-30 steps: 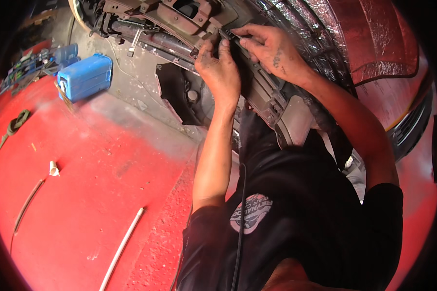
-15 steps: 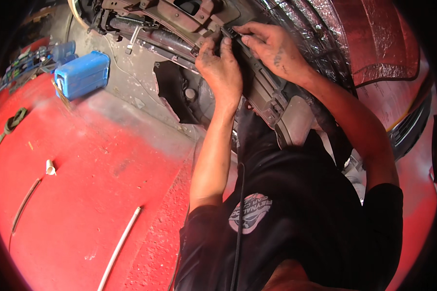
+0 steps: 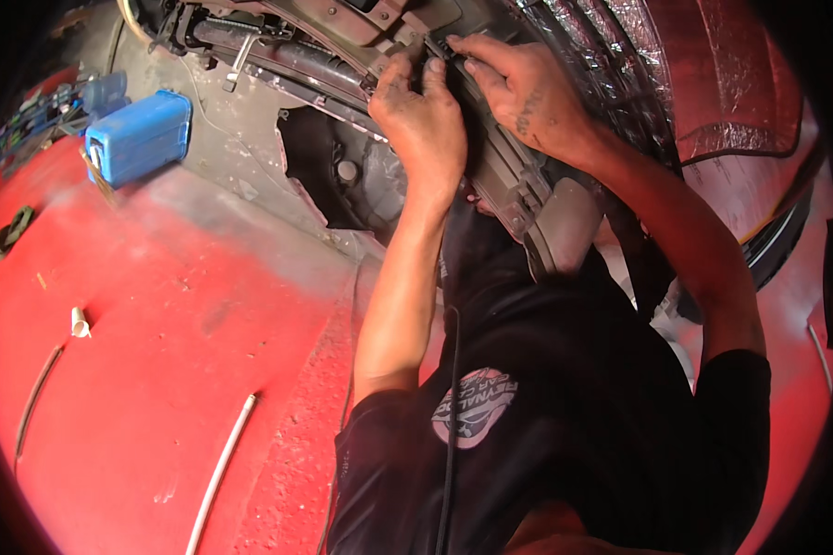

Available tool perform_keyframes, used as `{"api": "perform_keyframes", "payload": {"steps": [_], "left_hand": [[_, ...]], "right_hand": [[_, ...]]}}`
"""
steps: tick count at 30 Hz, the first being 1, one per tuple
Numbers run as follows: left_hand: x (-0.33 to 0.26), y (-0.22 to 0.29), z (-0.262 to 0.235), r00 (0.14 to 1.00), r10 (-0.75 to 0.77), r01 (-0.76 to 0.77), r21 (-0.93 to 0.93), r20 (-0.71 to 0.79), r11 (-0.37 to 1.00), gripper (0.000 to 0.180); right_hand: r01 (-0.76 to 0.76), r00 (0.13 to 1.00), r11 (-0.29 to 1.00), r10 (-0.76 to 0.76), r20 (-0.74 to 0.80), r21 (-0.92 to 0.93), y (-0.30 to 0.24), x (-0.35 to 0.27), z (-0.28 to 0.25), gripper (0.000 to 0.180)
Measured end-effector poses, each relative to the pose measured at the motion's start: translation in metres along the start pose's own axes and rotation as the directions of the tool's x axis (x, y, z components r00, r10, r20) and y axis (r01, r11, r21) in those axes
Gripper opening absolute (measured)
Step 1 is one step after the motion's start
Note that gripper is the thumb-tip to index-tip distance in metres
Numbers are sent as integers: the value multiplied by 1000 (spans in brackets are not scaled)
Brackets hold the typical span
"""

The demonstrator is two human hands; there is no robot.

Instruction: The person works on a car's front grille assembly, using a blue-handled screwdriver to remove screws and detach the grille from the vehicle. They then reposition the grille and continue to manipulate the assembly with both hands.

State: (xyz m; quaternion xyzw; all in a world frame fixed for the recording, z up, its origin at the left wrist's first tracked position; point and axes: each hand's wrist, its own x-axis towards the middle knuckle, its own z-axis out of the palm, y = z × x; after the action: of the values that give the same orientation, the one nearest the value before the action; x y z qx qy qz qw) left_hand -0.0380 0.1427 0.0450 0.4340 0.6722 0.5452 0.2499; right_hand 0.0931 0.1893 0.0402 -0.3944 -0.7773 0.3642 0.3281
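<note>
Both hands work close together at the top, over a long brownish-grey vehicle panel [image 3: 514, 171] with slots and brackets. My left hand [image 3: 421, 125] has its thumb and fingers bent in against a small dark piece [image 3: 433, 46] on the panel. What lies between those fingertips is mostly hidden. Coming from the other side, my right hand [image 3: 532, 97] brings its forefinger and thumb to the same spot in a loose pinch. I cannot make out what, if anything, it grips. The panel's rounded near end [image 3: 567, 227] lies close to my body.
Beyond my left hand runs a dark bar [image 3: 278, 55] with a light bracket. A dark curved plastic part [image 3: 319, 166] lies below it. On the red and grey floor are a blue jug [image 3: 141, 137], a white rod [image 3: 222, 472], a white cup [image 3: 80, 322] and a thin hose [image 3: 37, 398]. Silvery foil sheeting [image 3: 731, 83] hangs right.
The view has shifted slightly, so the floor things sit a little further left. Both hands stay at the same spot on the panel, with small finger movements.
</note>
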Motion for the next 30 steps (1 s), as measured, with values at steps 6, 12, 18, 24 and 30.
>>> {"api": "perform_keyframes", "payload": {"steps": [6, 12, 18, 24, 30], "left_hand": [[0, -8, -2, 999, 47, -47, 39, -1, 998, 18], [-7, -4, 0, 995, 55, -51, 42, -77, 998, 18], [-8, -5, -2, 997, -11, 5, -74, -74, 997, 5], [-6, -7, 3, 991, 53, -37, 130, -124, 991, 10], [-8, -17, 3, 962, 202, -199, 33, -182, 979, 9]], "right_hand": [[27, 994, 998, -20, 110, -64, 5, 6, -6, 26], [-82, 994, 996, 80, 72, 30, 5, 5, -7, 29], [-194, 975, 981, 191, 110, 20, 3, 6, -10, 32], [-249, 956, 966, 232, 177, 76, 10, 13, -17, 33], [-386, 887, 900, 302, 348, 203, -67, 65, -65, 33]]}}
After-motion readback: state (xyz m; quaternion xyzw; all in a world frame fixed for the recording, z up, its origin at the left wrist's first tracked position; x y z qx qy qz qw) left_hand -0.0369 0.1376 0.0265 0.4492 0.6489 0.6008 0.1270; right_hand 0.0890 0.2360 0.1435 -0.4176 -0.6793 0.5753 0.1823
